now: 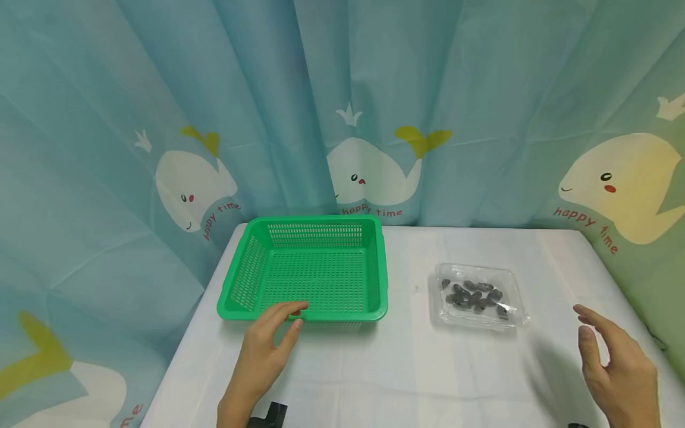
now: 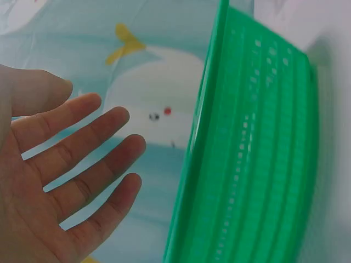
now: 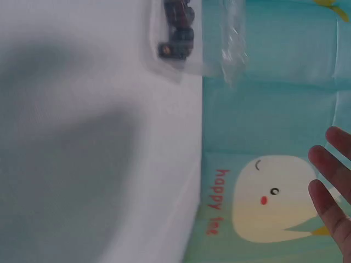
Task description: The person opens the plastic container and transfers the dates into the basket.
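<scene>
A green plastic basket (image 1: 316, 273) with slotted walls stands on the left part of the table; nothing lies inside it. My left hand (image 1: 264, 348) hovers at its near rim, fingers spread and holding nothing, and in the left wrist view the hand (image 2: 71, 170) is apart from the basket wall (image 2: 247, 142). To the right sits a clear plastic box (image 1: 480, 296) with several dark, grape-like fruits (image 1: 471, 297) in it. My right hand (image 1: 621, 362) is in the air right of the box, fingers loosely extended. Only some fingertips (image 3: 326, 205) show in the right wrist view.
A white cloth covers the table (image 1: 412, 362). Behind and beside it hangs a blue-green curtain (image 1: 299, 107) printed with whales. The basket's far rim comes close to the curtain. Bare cloth lies between basket and box.
</scene>
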The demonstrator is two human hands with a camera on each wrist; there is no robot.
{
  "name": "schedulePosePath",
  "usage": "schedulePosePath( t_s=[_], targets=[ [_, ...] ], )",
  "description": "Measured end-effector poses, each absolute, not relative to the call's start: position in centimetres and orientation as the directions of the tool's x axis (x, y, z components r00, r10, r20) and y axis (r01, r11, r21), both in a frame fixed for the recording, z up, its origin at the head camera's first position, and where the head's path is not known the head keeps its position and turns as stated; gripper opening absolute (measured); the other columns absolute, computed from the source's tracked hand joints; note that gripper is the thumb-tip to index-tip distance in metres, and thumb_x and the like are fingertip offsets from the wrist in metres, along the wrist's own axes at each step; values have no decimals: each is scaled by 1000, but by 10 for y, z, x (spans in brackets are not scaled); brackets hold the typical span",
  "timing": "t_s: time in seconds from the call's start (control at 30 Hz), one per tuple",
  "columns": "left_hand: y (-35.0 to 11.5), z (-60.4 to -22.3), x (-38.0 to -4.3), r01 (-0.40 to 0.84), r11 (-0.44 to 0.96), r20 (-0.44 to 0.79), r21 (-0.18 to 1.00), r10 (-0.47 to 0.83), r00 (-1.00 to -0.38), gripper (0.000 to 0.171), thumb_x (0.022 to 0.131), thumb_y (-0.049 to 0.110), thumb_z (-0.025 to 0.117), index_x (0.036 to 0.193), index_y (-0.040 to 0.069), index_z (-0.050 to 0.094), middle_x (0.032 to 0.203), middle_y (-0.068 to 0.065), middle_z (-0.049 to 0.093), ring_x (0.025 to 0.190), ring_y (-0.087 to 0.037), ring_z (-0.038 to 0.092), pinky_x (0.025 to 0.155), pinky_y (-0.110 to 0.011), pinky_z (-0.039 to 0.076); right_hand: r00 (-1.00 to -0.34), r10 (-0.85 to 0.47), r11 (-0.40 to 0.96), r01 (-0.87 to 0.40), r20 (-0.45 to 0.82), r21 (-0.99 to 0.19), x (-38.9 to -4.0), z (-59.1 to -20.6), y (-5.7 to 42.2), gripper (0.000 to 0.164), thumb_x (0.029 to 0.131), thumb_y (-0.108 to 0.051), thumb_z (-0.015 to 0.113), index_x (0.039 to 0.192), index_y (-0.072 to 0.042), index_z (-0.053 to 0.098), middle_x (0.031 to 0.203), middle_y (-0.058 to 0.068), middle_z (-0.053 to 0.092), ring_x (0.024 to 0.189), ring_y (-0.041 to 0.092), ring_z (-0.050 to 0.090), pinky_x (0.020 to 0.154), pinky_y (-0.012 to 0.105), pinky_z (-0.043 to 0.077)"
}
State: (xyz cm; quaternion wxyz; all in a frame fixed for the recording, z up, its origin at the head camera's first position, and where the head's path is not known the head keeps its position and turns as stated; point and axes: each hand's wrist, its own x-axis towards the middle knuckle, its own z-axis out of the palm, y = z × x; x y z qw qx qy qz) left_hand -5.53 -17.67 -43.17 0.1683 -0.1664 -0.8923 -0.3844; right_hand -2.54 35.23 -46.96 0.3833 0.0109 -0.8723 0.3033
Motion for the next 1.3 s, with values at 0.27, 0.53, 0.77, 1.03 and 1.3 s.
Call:
schedulePosePath(
  t_s=[0.27,0.53,0.77,1.03,1.3],
  targets=[
    [-135,-430,-72,528,592,460,609,278,-843,31,98,11,72,129,16,71,129,6,71,124,-17,67,102,-41,57,-737,368,697,-184,566,-693,-28,-487,334,30,105,-10,54,128,-4,74,114,-45,62,100,-27,56,86,-3,37],
    [-76,-434,-84,700,531,497,477,494,-713,25,101,16,68,126,17,72,126,5,72,122,-14,67,103,-33,56,-872,403,428,-89,278,-900,-34,-498,320,37,112,-18,45,145,-4,58,125,-26,66,105,-13,66,84,5,53],
    [-30,-440,-97,803,485,496,346,632,-596,25,106,22,61,129,21,69,128,8,70,122,-9,64,105,-23,51,-976,204,-271,-124,69,-955,-41,-515,328,33,113,-10,40,137,-18,61,127,-8,69,107,7,73,84,26,63],
    [9,-445,-116,816,494,413,299,705,-577,30,109,30,55,137,24,66,136,8,66,128,-9,59,108,-23,48,-989,94,-640,25,-111,-768,-50,-522,338,37,112,-5,39,127,-7,72,121,-1,71,105,18,74,89,39,64],
    [51,-457,-132,839,541,399,59,758,-516,34,106,40,59,139,30,65,138,9,63,131,-12,55,101,-27,51,-997,-21,-776,64,-76,-627,-55,-530,345,46,109,9,33,135,-3,69,127,6,73,114,21,73,95,43,61]
  ],
)
